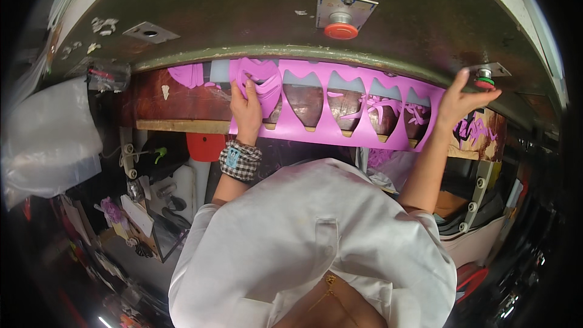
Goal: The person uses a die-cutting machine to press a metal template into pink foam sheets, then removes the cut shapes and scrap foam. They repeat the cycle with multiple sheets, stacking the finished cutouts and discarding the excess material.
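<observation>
My left hand [246, 106], with a checked band at its wrist, is closed round a bundle of pink cut sheet pieces [265, 82] at the left end of the work ledge. Beside the bundle, a pink sheet [335, 127] with a row of large cut-out openings stretches along the ledge toward my right forearm. My right hand [458, 102] is raised at the right with its fingers apart and nothing in it. Its fingertips are at a green push button [484, 80] on the dark machine front; whether they press it, I cannot tell.
A red mushroom button [340, 29] sticks out from the middle of the machine's overhang [243, 12]. More pink pieces [187, 76] lie at the ledge's left end, and thin pink scraps [382, 106] show through the openings. A clear plastic bag [51, 136] hangs at the left.
</observation>
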{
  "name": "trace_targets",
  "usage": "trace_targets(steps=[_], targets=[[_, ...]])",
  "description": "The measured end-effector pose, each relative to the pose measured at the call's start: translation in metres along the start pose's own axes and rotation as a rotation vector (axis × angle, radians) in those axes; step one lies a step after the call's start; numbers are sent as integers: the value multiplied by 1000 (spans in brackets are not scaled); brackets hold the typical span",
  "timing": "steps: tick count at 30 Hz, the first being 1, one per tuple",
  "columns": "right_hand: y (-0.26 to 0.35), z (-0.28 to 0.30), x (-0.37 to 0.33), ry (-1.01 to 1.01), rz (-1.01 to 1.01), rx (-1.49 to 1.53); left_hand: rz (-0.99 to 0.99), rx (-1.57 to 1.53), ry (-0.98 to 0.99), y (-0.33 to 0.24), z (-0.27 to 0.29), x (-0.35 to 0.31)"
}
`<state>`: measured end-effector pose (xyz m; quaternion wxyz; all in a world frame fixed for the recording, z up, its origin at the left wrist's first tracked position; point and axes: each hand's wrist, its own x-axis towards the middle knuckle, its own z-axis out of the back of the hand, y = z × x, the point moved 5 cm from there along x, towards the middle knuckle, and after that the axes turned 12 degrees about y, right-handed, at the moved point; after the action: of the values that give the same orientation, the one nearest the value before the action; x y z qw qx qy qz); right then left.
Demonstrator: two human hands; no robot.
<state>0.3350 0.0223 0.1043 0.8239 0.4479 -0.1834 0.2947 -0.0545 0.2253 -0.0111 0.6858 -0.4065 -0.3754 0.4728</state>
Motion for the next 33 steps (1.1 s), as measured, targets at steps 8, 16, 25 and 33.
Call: trace_targets(steps=[8,16,25,33], targets=[[117,-122,-179,712,347,584,37,-161,315,20,-2,-4],[160,-151,-219,876,229,444,152,-356,476,32,14,-26],[179,-122,-293,1136,-527,1363,115,-525,451,8,57,-88],[147,-74,-307,1113,-1094,1867,10,-339,466,-25,73,-140]])
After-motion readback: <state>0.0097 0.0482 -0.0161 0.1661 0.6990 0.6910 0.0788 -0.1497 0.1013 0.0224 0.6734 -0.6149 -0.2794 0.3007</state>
